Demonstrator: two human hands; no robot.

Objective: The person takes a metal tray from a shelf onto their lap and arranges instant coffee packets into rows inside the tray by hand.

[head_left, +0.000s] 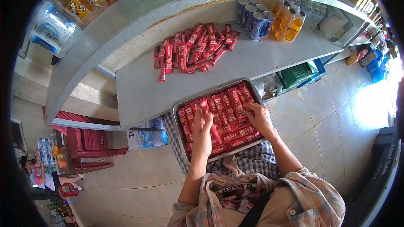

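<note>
A metal tray (176, 131) rests on my lap, filled with red Nescafé coffee sachets (227, 110). Most stand in neat side-by-side columns, with others laid crosswise along the near side. My left hand (203, 128) is over the tray's left half, its fingers smeared by motion. Beside its thumb a tilted, blurred sachet (216, 134) shows; whether the hand grips it I cannot tell. At the tray's right side, my right hand (259, 120) has bent fingers drawn together against the sachets. Its fingertips hide whatever may be between them.
Beyond the tray, a grey shelf (145, 94) bears a loose heap of red sachets (191, 50), blue cans (257, 25) and orange drink bottles (290, 24). An upper shelf (126, 19) curves overhead. Red plastic chairs (86, 143) stand left; another person (42, 176) sits beyond them.
</note>
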